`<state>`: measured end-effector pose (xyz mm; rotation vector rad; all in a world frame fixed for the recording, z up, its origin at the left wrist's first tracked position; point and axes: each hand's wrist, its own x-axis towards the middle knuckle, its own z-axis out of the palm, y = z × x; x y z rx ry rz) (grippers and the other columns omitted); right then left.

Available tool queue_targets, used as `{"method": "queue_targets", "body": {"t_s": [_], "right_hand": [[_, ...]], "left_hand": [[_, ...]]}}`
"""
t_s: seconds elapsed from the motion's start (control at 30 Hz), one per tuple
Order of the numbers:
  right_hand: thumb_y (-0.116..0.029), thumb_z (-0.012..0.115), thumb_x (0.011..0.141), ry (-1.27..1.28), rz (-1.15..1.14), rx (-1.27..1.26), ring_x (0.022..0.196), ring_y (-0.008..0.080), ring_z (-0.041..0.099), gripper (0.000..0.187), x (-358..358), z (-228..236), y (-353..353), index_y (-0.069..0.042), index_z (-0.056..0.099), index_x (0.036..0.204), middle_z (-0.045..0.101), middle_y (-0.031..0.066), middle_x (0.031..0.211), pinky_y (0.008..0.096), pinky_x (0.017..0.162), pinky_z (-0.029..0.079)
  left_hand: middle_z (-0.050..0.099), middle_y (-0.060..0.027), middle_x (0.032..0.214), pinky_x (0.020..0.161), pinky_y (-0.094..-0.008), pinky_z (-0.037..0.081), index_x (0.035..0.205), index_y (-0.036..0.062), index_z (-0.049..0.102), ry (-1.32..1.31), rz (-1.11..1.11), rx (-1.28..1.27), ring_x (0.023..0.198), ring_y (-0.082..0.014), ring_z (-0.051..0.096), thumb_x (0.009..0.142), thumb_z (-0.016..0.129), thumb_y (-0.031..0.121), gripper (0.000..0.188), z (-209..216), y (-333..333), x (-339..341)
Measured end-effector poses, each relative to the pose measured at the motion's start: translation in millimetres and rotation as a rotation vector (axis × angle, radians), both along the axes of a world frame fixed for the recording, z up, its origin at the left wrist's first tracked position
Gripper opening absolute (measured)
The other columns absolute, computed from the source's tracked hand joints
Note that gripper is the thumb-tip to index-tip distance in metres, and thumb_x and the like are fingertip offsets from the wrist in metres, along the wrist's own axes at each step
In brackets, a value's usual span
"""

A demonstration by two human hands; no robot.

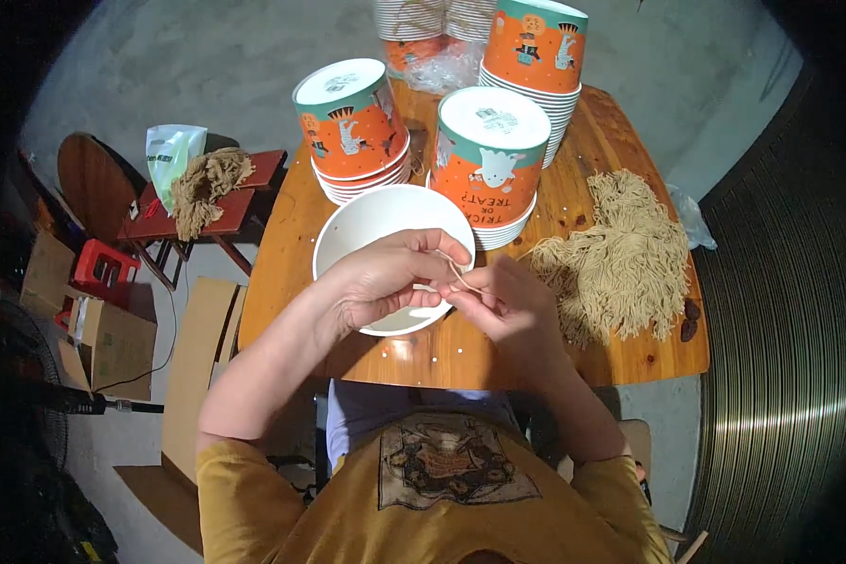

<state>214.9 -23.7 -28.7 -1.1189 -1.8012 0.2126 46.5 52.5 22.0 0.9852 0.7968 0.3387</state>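
A thin beige cord (455,270) runs between my two hands, just above the near rim of a white bucket (352,226) that stands open side up. My left hand (390,274) reaches over the bucket with its fingers curled and pinches the cord between thumb and fingertips. Close beside it, my right hand (509,296) is also closed on the cord, at the bucket's right edge. To the right lies a big heap of beige cords (634,258) on the wooden table (291,320).
Upside-down stacks of orange and green buckets (348,122) stand at the back of the table, with clear plastic (442,68) between them. Left of it are a red bench (249,193) with more beige cords (207,193), and cardboard boxes (117,343). A ridged metal shutter (780,357) is at right.
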Motion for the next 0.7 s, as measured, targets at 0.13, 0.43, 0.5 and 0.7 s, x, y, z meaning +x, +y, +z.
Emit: {"method": "queue_targets", "body": {"t_s": [0.13,0.43,0.5,0.7], "right_hand": [[-0.012,0.071,0.08,0.122,0.045,-0.151,0.055,0.0103,0.05,0.017,4,-5,-3,-0.007,0.061,0.093,0.05,0.0013,0.068,0.0288,0.048,0.042],[-0.014,0.065,0.086,0.755,0.162,-0.486,0.057,0.0049,0.045,0.017,18,3,7,-0.005,0.058,0.098,0.052,-0.0027,0.069,0.0209,0.05,0.036],[-0.014,0.067,0.083,0.347,0.109,-0.339,0.056,0.0071,0.045,0.02,17,4,9,-0.005,0.059,0.099,0.05,-0.0013,0.065,0.0234,0.051,0.038],[-0.013,0.07,0.078,0.134,0.009,-0.389,0.055,0.0105,0.047,0.019,12,18,7,-0.005,0.063,0.094,0.049,0.0036,0.063,0.0275,0.052,0.04]], "left_hand": [[0.057,-0.0019,0.088,0.069,-0.02,0.051,0.101,0.0044,0.053,-0.007,-0.031,0.119,0.073,-0.008,0.057,0.088,0.055,0.0,0.014,-12,3,-5],[0.056,-0.0041,0.086,0.07,-0.0215,0.05,0.099,0.0026,0.051,-0.032,0.0,0.11,0.072,-0.0103,0.056,0.087,0.056,0.001,0.013,-12,2,-2],[0.056,-0.0037,0.086,0.071,-0.0222,0.05,0.098,0.0032,0.051,-0.071,-0.007,0.131,0.075,-0.0103,0.056,0.085,0.058,-0.002,0.015,-12,2,-3],[0.054,-0.0032,0.09,0.074,-0.024,0.048,0.099,0.0044,0.048,-0.085,0.008,0.265,0.08,-0.011,0.055,0.079,0.06,-0.005,0.024,-15,-2,-4]]}}
